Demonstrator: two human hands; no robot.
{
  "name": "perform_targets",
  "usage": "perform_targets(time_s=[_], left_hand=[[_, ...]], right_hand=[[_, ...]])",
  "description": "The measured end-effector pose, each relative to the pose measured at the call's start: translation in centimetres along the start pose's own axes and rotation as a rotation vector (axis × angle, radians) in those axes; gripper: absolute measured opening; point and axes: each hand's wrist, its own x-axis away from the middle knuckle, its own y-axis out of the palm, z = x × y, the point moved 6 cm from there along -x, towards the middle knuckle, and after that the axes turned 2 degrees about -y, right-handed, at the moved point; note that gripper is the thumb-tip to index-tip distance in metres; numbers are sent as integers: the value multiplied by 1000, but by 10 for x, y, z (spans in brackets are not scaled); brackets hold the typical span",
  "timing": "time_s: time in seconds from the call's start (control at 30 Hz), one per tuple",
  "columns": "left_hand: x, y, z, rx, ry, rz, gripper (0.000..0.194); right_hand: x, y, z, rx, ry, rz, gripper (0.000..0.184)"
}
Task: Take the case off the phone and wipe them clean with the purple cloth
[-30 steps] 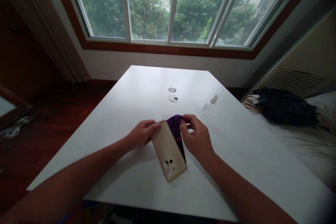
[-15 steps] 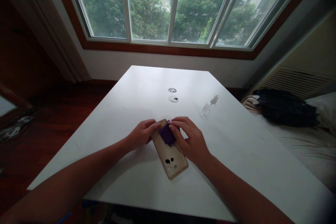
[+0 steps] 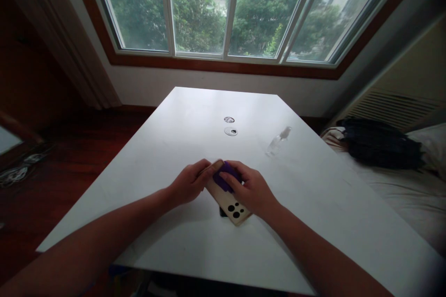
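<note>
The person leans over a white table [image 3: 174,148] by the window [image 3: 226,9], both bare forearms stretched out in front. The left hand [image 3: 190,183] is curled around the far end of a beige phone [image 3: 228,199], thumb and fingers closed on its edge and holding it slightly tilted above the tabletop, with the camera end pointing back toward the person. The dark lens holes show near that end, and a sliver of something black peeks out beneath the corner; I cannot tell what it is. The right hand [image 3: 252,190] lies over the back of the phone, fingers bent and pressed down on a small purple cloth [image 3: 225,180], which is bunched between the fingertips and the phone's surface, near its upper half. The two hands are almost touching at the top of the phone. Farther out on the table, well apart from the hands, a small clear bottle [image 3: 278,141] lies on its side toward the right. Nearer the middle sit two round holes [image 3: 230,131] in the tabletop, one behind the other. Off to the right, a bed [image 3: 400,185] carries a heap of dark clothing [image 3: 379,146].
</note>
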Motion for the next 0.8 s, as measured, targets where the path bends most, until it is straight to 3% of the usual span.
perform_targets(time_s=[0.2,0.33,0.8], left_hand=[[2,1,11,-239,218,-79,34],[4,6,15,-423,309,-129,28],[3,25,-11,-866,372,-232,19]], right_hand=[[5,-11,-30,354,-272,24,31],[6,-15,-43,473,-437,44,29],[18,22,-45,552,-644,-162,35]])
